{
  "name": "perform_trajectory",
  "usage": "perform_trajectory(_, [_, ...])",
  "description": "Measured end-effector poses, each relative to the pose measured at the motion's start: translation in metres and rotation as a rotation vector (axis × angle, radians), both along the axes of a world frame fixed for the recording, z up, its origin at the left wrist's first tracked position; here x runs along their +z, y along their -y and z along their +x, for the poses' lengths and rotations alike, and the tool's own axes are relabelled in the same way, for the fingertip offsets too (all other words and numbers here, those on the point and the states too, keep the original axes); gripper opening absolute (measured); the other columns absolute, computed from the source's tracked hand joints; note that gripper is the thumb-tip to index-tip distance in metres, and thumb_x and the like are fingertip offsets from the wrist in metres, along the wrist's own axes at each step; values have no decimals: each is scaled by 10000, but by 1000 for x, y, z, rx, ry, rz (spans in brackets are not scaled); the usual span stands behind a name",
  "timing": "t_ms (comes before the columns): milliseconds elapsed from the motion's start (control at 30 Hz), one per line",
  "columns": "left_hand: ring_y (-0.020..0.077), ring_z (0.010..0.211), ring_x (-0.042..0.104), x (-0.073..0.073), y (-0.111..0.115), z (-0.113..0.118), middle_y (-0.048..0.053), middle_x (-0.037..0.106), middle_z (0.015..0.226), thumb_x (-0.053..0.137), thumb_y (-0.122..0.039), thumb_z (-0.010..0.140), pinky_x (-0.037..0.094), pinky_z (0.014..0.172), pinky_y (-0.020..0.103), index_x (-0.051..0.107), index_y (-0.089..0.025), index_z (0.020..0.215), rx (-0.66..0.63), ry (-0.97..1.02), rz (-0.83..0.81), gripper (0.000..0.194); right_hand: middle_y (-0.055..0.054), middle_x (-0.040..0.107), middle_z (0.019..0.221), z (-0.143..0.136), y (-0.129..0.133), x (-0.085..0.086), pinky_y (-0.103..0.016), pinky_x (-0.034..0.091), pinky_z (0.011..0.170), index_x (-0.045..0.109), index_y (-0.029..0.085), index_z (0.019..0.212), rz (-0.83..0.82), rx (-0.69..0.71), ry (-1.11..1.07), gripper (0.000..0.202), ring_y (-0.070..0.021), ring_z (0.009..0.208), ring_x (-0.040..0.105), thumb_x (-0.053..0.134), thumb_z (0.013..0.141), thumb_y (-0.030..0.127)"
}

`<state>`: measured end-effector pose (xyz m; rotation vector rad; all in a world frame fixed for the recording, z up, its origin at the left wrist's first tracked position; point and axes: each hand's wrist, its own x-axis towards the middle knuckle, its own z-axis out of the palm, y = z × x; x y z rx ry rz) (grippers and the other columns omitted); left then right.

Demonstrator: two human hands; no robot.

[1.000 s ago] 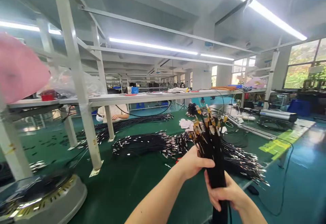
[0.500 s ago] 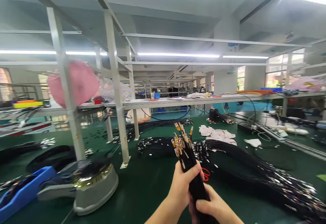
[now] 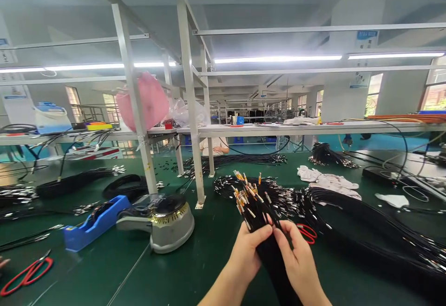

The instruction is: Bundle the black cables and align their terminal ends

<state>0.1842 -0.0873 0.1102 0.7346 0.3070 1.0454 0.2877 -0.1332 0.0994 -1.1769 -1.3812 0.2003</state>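
Note:
A thick bundle of black cables (image 3: 270, 255) with metal-tipped ends rises at a tilt in front of me, over the green table. My left hand (image 3: 249, 248) is wrapped round it just below the tips. At the bundle's right side, my right hand (image 3: 294, 250) has thumb and fingers closed on a few of its cables near the ends. Red-handled scissors (image 3: 307, 234) lie behind the right hand. More black cables (image 3: 369, 222) are spread in a long loop on the table to the right.
A grey round tape dispenser (image 3: 172, 224) and a blue tape holder (image 3: 95, 227) stand left. Another pair of red scissors (image 3: 29, 276) lies near a co-worker's fingertips (image 3: 3, 263). White gloves (image 3: 327, 180) lie behind. Metal posts (image 3: 190, 101) carry a shelf; a person (image 3: 214, 146) sits beyond.
My view has turned left. My right hand has moved up the bundle from its lower part to near the tips, and the cable ends are more spread. The left hand keeps its grip.

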Motion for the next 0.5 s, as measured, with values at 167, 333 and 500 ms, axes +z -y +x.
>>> perform_trajectory(167, [137,613,563,-5,-9,-10,27,599,656,685,-127,625,443,627,278,603,-121,756,76,12,4,155,44,477,550,3,-2,-7,-220,401,460,483,197,779,-137,77,-222,241,-122,478,463,497,828,433])
perform_trajectory(333, [112,594,538,-6,-9,-12,10,578,671,682,-117,623,409,592,247,609,-133,768,54,49,69,163,87,396,497,12,0,-15,-162,242,373,449,193,737,-231,245,-555,297,-52,377,329,557,789,464])
perform_trajectory(500, [113,570,519,-1,-7,-14,17,566,613,681,-159,624,395,563,234,634,-105,904,-26,-39,82,289,85,367,497,1,0,-15,-157,199,375,472,178,690,-311,387,-657,341,-43,387,283,631,719,478])
